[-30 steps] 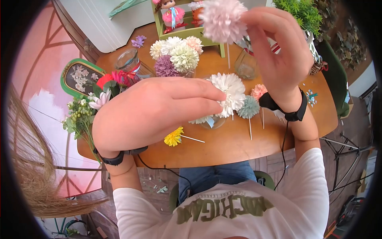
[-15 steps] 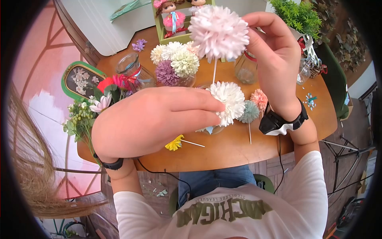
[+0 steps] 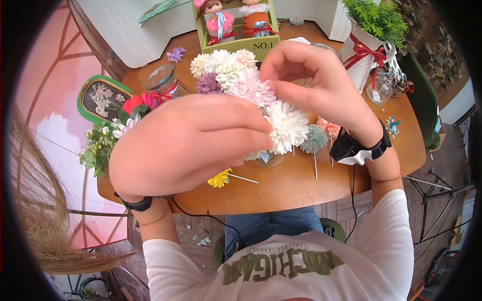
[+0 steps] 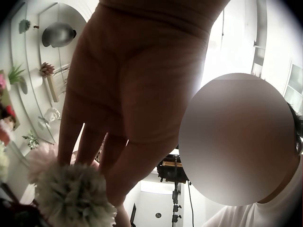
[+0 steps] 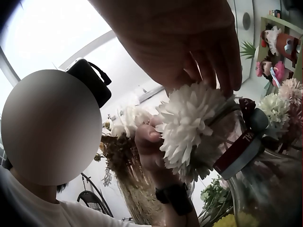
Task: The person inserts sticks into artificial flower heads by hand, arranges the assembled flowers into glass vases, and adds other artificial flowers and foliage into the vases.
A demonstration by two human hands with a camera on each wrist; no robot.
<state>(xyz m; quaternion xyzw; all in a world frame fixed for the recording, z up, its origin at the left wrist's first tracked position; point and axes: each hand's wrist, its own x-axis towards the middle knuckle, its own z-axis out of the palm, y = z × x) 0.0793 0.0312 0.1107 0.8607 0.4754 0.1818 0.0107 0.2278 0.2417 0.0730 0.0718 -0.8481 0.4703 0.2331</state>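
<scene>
My left hand (image 3: 191, 140) is at the white pompom flower (image 3: 287, 126), its fingertips against the left side of the petals. The left wrist view shows fingers and thumb around a pale flower (image 4: 75, 196). With thumb and index finger my right hand (image 3: 319, 85) pinches the edge of a pale pink pompom flower (image 3: 251, 88), just behind the white one. Below the blooms stands a glass jar (image 5: 253, 189) with a red and grey ribbon (image 5: 239, 153); in the head view my left hand mostly covers it. The pink flower's stem is hidden.
A bunch of pompom flowers (image 3: 218, 61) stands behind. Teal (image 3: 315, 139) and peach (image 3: 329, 128) flowers are at the right, a yellow flower (image 3: 220, 178) in front. An open glass jar (image 3: 161, 80), a framed picture (image 3: 103, 98) and a doll box (image 3: 261, 46) are farther back.
My right hand has lowered the pink flower from high above the table to beside the white flower, down and left. My left hand has shifted slightly left, staying at the white flower.
</scene>
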